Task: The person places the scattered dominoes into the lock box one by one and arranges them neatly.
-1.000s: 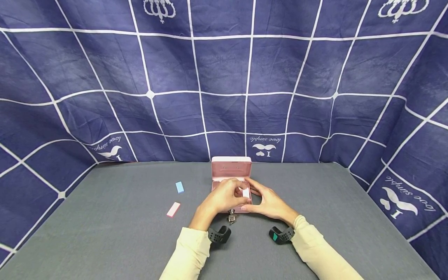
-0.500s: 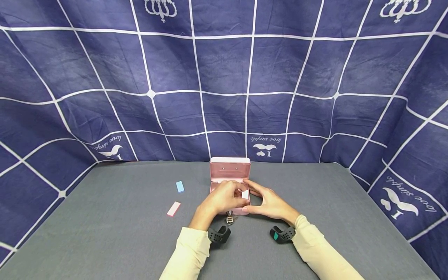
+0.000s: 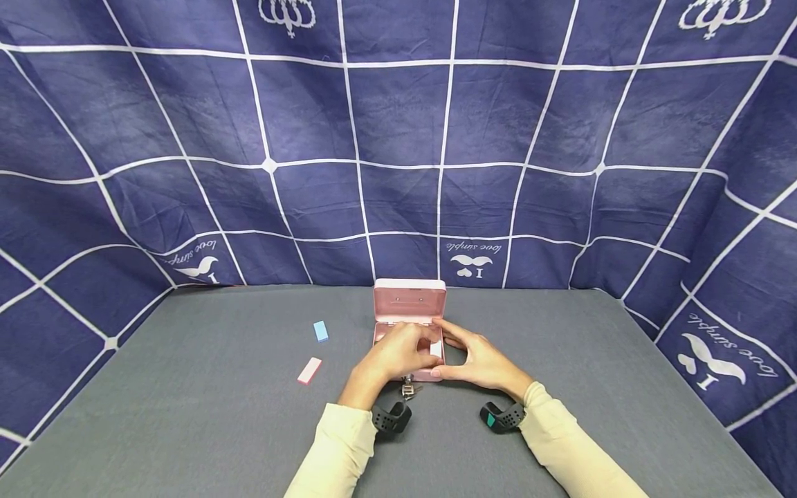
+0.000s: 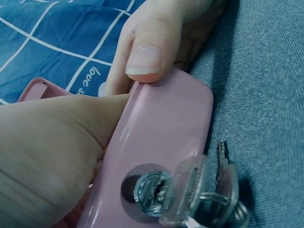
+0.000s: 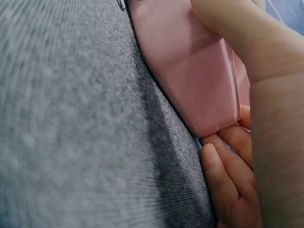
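A pink metal cash box [image 3: 409, 303] stands with its lid raised at the table's far middle. My left hand [image 3: 398, 351] reaches inside it, fingers and thumb curled about a small white block [image 3: 436, 348]; the fingertips are partly hidden. My right hand [image 3: 479, 361] grips the box's right end, its thumb over the front edge and its fingers around the far side. In the left wrist view, the right thumb presses the pink rim, and a key sits in the round front lock [image 4: 151, 192]. Spare keys [image 4: 225, 187] dangle from its ring.
Left of the box, a small blue block [image 3: 320, 331] and a pink-and-white block [image 3: 309, 371] lie on the grey table [image 3: 218, 422]. A blue curtain [image 3: 398, 124] with white lines closes off the back and sides.
The box has shifted slightly to the left under the right hand. Inside it, the left hand has stayed nearly in place with the white block, which sits slightly lower.
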### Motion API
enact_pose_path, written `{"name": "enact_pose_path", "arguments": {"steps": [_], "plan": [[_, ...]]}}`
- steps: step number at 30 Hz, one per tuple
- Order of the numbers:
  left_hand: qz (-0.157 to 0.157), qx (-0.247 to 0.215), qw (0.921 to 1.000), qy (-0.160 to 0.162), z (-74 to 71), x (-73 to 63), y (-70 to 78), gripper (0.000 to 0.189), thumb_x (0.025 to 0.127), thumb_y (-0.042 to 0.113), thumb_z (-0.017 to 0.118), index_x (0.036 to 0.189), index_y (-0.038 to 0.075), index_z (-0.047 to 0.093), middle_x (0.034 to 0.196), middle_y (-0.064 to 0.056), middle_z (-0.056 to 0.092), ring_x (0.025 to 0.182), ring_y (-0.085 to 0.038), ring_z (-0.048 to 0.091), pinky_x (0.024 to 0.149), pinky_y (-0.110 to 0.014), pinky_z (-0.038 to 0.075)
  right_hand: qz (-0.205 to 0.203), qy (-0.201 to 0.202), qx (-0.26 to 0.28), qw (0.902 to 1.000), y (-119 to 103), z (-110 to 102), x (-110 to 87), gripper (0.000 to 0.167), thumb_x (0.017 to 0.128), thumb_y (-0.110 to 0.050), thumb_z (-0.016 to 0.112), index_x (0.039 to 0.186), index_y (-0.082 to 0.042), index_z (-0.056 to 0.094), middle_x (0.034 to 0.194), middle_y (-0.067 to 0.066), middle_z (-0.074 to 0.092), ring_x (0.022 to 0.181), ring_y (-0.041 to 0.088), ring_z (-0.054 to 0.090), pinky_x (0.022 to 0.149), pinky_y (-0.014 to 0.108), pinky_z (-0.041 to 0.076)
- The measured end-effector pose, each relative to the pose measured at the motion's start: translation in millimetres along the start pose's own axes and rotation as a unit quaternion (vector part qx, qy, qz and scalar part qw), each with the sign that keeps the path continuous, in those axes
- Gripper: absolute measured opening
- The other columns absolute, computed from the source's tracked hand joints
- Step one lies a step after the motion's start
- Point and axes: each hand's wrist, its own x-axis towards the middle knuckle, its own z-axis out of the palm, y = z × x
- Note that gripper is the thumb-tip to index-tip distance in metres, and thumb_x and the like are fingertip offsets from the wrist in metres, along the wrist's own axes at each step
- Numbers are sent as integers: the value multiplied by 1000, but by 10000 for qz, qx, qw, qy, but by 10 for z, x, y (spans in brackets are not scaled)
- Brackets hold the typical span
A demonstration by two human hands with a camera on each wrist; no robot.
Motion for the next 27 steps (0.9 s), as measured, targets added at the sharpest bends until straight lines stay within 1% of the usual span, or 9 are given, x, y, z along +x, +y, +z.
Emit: {"name": "enact_pose_path", "arguments": {"steps": [4,7,10,15,20,22,24,25,27], "plan": [[-34,100,9999,6,14,1,5,13,80,17,81,89,9,75,78,0,71,69,-10,56,64,-23,45,-13,24,-18,10000,3,-1,-2,91,81,-42,82,156,-23,35,156,5,45,133,26,57,113,47,43],[-28,225,9997,39,17,0,9,14,81,19,81,89,9,76,84,-1,75,75,-13,63,70,-26,51,-13,32,-23,10000,6,-2,-4,91,81,-42,82,156,-23,35,156,5,45,133,26,56,113,47,43],[106,403,9991,41,14,-4,10,11,81,20,81,86,11,77,85,0,75,76,-13,65,72,-28,52,10,37,-14,10000,1,0,-2,91,81,-42,82,156,-23,35,157,5,44,134,25,56,114,46,43],[500,628,9968,42,4,3,14,7,82,17,80,79,12,77,82,2,74,73,-11,63,74,-28,51,27,65,-31,10000,-4,0,0,91,81,-43,82,156,-22,35,157,5,44,134,25,56,114,47,42],[701,755,9947,17,6,13,7,11,83,17,78,73,14,75,75,4,71,68,-10,61,69,-27,49,37,63,-18,10000,-3,5,8,91,81,-44,81,156,-22,35,158,4,43,134,24,56,114,47,42],[661,776,9948,-8,5,12,7,10,83,16,78,74,14,76,77,3,73,71,-10,64,70,-27,50,31,63,4,10000,2,9,11,91,81,-43,81,156,-22,34,158,4,43,134,24,56,114,47,42],[584,780,9952,-30,7,11,5,5,82,15,78,78,12,78,81,2,74,73,-11,65,71,-27,51,20,71,26,10000,4,13,13,91,81,-42,82,156,-22,35,158,5,43,134,25,56,114,47,42],[519,770,9957,-39,8,10,6,4,82,15,78,81,11,79,83,1,75,75,-12,65,73,-28,51,14,72,32,10000,5,15,13,90,81,-41,82,156,-22,35,157,5,43,134,26,56,114,47,43],[347,679,9970,-98,11,9,7,8,81,14,79,87,9,79,87,-2,76,76,-13,63,73,-28,51,19,65,48,10000,6,20,12,90,81,-41,82,156,-23,35,158,6,43,134,27,56,114,46,43]]}}
